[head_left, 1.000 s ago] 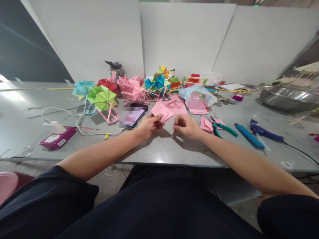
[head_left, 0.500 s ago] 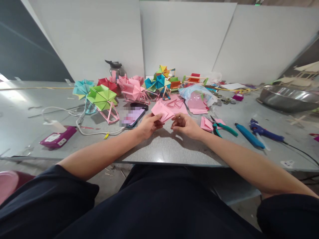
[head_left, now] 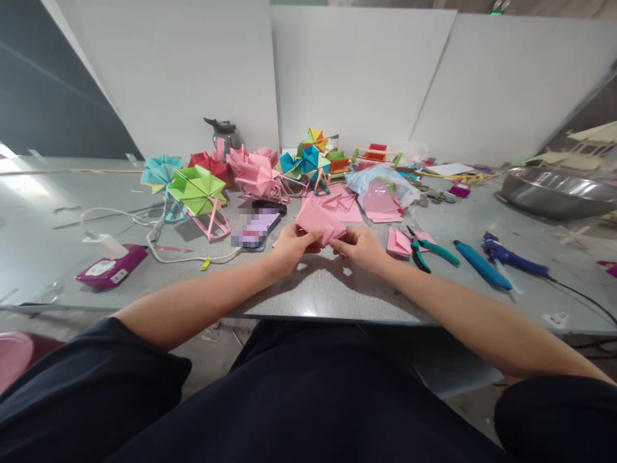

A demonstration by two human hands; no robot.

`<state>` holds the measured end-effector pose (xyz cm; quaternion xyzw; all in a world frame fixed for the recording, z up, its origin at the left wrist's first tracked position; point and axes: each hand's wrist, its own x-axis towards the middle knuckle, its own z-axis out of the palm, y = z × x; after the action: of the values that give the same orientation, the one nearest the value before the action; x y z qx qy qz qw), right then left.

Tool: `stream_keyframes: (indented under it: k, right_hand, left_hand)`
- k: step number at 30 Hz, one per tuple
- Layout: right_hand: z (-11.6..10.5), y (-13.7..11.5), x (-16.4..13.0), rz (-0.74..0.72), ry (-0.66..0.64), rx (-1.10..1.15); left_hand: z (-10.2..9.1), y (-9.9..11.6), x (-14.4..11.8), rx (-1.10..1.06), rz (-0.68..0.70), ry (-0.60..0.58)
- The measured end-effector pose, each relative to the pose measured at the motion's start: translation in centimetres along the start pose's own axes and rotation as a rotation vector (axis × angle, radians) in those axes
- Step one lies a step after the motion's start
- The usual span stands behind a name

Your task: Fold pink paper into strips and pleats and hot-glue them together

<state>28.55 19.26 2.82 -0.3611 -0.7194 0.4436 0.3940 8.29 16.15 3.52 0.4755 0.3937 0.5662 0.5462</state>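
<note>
I pinch a folded pink paper piece (head_left: 319, 220) from both sides at the centre of the frame, just above the grey table (head_left: 313, 289). My left hand (head_left: 290, 247) closes on its near left edge, my right hand (head_left: 362, 247) on the right corner. To crease cleanly, I judge I should line the edges up before pressing, keeping fingertips near the fold.

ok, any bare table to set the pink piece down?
Bare patches: the near table edge just before both hands, and far left beyond the white cable. Crowded: paper pinwheels and phone ahead, pliers and glue gun to the right.
</note>
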Motion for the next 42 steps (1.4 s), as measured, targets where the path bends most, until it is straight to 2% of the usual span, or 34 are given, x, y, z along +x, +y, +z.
stream_keyframes:
  k: [5,9,14,18,23,26,35,42]
  right_hand:
    - [0.0,-0.6,-0.1,0.057,0.001,0.052]
    - [0.3,-1.0,-0.1,0.129,0.019,0.148]
    - [0.5,-1.4,-0.3,0.224,0.050,0.162]
    - [0.2,-1.4,-0.4,0.229,0.072,0.153]
    - [-0.2,-1.3,-0.2,0.233,0.062,0.144]
    - [-0.3,-1.1,-0.1,0.210,0.041,0.132]
    - [-0.3,-0.9,-0.2,0.154,0.036,0.028]
    - [-0.4,-1.1,-0.6,0.116,0.021,0.076]
  left_hand:
    - [0.1,0.4,-0.2,0.097,0.073,-0.016]
    - [0.4,0.7,-0.6,0.158,0.132,0.016]
    - [0.7,0.5,-0.6,0.202,0.141,0.050]
    - [0.1,0.4,0.1,0.103,0.094,0.083]
    - [-0.9,0.5,1.0,-0.062,-0.100,0.074]
    - [-1.1,0.5,1.1,-0.102,-0.151,0.073]
    - [-1.2,0.5,1.0,-0.112,-0.158,0.058]
    - [-1.1,0.4,1.1,-0.118,-0.143,0.044]
